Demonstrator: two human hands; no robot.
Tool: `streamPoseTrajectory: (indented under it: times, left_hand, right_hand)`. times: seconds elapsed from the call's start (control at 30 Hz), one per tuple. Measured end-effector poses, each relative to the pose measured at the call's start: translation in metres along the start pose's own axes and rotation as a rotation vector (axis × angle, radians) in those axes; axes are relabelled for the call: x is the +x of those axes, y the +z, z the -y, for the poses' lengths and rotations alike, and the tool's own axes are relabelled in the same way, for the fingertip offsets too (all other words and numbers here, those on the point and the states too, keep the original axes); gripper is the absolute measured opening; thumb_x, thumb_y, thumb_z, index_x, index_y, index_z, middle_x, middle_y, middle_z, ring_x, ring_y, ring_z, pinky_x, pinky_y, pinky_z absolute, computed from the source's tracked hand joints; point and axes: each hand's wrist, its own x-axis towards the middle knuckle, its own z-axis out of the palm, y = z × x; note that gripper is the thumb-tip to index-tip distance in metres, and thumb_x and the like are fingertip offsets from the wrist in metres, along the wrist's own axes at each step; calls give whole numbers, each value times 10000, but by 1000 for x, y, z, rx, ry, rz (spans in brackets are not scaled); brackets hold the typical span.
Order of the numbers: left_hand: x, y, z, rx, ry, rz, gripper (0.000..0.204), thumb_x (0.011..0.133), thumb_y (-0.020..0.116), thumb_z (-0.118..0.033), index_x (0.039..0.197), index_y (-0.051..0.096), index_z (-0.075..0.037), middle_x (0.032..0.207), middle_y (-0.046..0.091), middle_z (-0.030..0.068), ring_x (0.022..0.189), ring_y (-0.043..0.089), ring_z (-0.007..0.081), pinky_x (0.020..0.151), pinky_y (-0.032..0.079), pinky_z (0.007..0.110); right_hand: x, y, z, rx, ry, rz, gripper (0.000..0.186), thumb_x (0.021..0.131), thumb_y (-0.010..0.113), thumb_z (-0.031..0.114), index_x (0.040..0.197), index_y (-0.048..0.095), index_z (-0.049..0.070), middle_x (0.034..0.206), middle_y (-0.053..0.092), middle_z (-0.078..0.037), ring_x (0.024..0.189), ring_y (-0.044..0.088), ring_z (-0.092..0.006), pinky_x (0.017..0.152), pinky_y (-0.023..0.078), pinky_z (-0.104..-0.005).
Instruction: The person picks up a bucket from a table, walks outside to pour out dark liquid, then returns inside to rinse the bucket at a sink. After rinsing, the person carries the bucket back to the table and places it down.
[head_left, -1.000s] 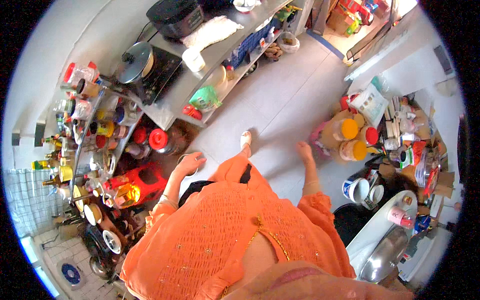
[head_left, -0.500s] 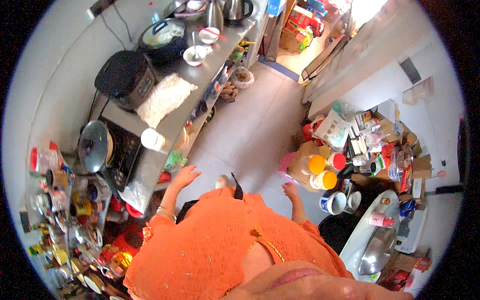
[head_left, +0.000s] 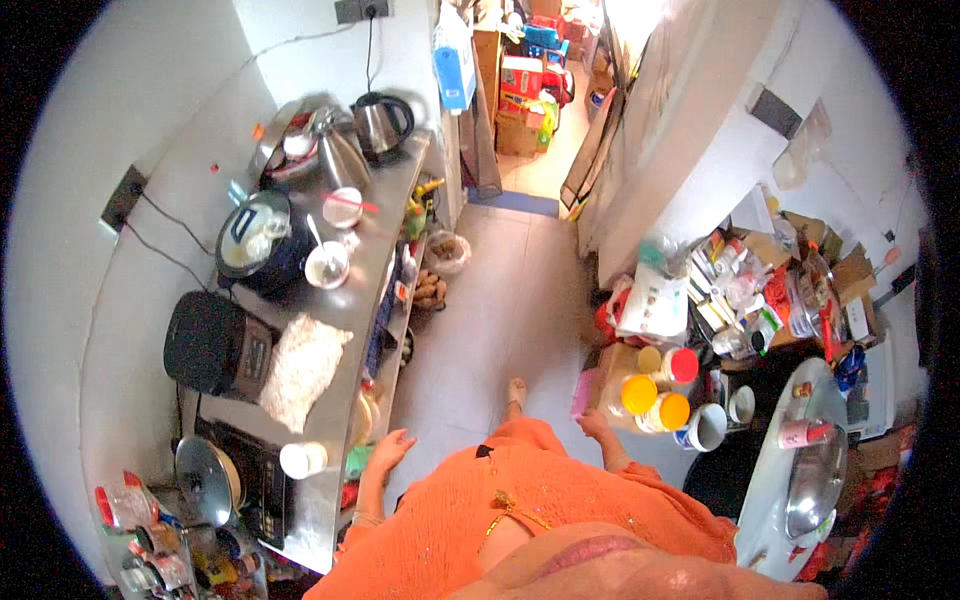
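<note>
My left hand [head_left: 393, 445] hangs beside the steel counter [head_left: 392, 203], fingers loosely apart and nothing in them. Nearest it on the counter are a white cup [head_left: 298, 459], a crumpled pale cloth bag [head_left: 305, 370] and a pan with a glass lid [head_left: 205, 480] on a black hob [head_left: 258, 500]. My right hand [head_left: 589, 422] hangs empty, fingers loosely open, near a cardboard box [head_left: 610, 380] of yellow-lidded [head_left: 639, 394] and red-lidded [head_left: 679, 366] jars. Behind the bag stand a black appliance [head_left: 205, 345], a black cooker [head_left: 250, 245], two white bowls [head_left: 326, 268] and a steel kettle [head_left: 380, 128].
The tiled floor [head_left: 495, 280] runs between counter and right-hand piles to a doorway with a blue sill [head_left: 512, 203], curtains at its sides and boxes [head_left: 520, 100] beyond. A bag of brown items [head_left: 445, 255] sits by the counter's foot. A white tub [head_left: 775, 480] holds a metal lid.
The view has swung toward the doorway as I step forward along the counter, bringing the counter, kettle and door more into sight. Both hands still hang empty at my sides.
</note>
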Motion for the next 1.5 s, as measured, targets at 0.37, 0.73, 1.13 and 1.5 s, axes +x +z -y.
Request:
streamPoseTrajectory:
  times: [0.37,0.73,1.13,1.5]
  left_hand:
    - [107,-36,-166,13,-22,-182,566,793,608,-382,1206,478,-16,1123,562,151,1017,545,242,859,421,319]
    - [234,-66,-232,9,-1,-45,542,810,578,-352,1219,466,-14,1197,514,175,1104,500,271,901,402,348]
    - [371,-143,-339,55,140,26,547,804,597,-320,1230,452,-10,1201,509,186,1107,497,267,900,401,334]
    - [393,-159,-352,-188,-21,-70,536,796,612,-334,1203,478,-12,978,575,105,623,543,135,491,456,285]
  right_hand:
    - [139,-172,180,203,73,-15,918,674,696,415,1370,187,101,1344,312,-181,1038,509,-327,598,554,-428]
    - [268,-212,192,88,8,-8,648,737,651,327,1268,393,60,1115,539,-166,928,565,-275,626,531,-400]
    - [298,-279,201,-24,32,-8,404,769,598,302,989,566,-36,874,627,-182,761,620,-263,645,497,-374]
    - [390,-316,281,52,76,3,535,742,629,366,1143,530,26,1132,538,-212,1046,523,-325,893,421,-368]
